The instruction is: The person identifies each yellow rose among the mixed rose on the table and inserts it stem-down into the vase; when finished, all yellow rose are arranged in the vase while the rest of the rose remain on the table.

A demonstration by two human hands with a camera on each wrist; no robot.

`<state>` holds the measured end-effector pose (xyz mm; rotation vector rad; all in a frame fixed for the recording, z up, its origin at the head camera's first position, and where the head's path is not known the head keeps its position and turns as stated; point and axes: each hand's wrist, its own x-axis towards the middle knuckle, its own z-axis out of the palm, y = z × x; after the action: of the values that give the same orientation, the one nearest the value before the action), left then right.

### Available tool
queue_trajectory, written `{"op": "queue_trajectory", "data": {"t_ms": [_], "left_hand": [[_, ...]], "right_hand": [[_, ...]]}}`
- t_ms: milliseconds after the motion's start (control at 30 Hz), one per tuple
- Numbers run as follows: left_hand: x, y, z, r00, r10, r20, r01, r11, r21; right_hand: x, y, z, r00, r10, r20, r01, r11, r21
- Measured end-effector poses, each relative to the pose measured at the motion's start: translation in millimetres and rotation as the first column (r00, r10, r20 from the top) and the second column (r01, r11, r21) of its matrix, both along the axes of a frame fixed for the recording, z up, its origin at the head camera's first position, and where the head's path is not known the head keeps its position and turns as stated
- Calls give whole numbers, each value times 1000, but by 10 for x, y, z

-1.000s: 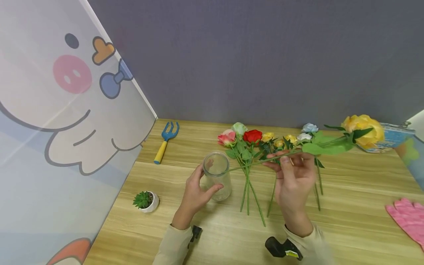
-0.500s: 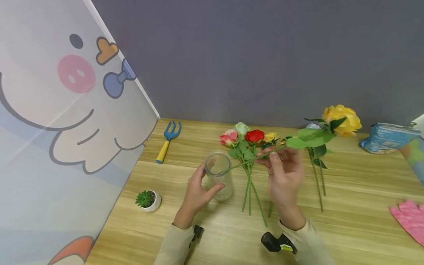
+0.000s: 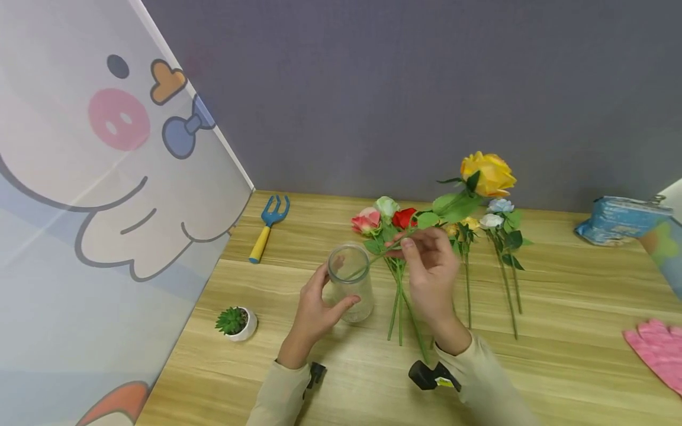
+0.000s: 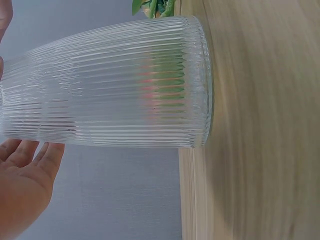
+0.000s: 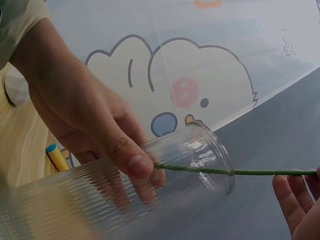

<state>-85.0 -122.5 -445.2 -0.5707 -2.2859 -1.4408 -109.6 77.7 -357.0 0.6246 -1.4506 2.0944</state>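
Note:
A ribbed clear glass vase [image 3: 358, 302] stands upright on the wooden table, in the middle of the head view. My left hand [image 3: 315, 315] grips its left side, thumb across the front and fingers behind. In my right hand [image 3: 434, 284] I pinch the green stem [image 5: 250, 172] of a large yellow artificial rose [image 3: 487, 174]. The stem slants down leftward, its lower end inside the vase mouth, as the right wrist view shows. The bloom and its leaves rise above and right of that hand. Ribbed glass [image 4: 115, 90] fills much of the left wrist view.
Behind the vase lie pink [image 3: 366, 220], pale green [image 3: 386, 206] and red roses [image 3: 404, 218], with small yellow, white [image 3: 491, 220] and blue flowers to the right. A hand fork [image 3: 268, 228] and potted succulent [image 3: 236, 323] are left; a blue pouch [image 3: 620, 220] and pink glove [image 3: 656, 352] right.
My right hand has moved left toward the vase, and the yellow rose has swung left and more upright. Its stem end has gone into the vase mouth. My left hand keeps its hold.

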Motion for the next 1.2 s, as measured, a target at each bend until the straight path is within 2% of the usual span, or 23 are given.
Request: {"op": "queue_trajectory", "data": {"t_ms": [433,633,867,1200], "left_hand": [[-13,-7,-16,1000,-26,-12,26,1000,11],[-23,-10,-21,1000,-14,-21,14,1000,-2],[-5,-7,2,1000,-7,19,7,1000,-3],[-6,-3,11,1000,-15,25,15,1000,6]], "right_hand": [[-130,-122,-38,992,73,-98,-58,988,141],[-151,-145,-29,994,78,-81,-66,987,146],[-173,-169,-18,994,84,-63,-73,983,171],[-183,-218,37,997,38,-62,-17,952,307]]}}
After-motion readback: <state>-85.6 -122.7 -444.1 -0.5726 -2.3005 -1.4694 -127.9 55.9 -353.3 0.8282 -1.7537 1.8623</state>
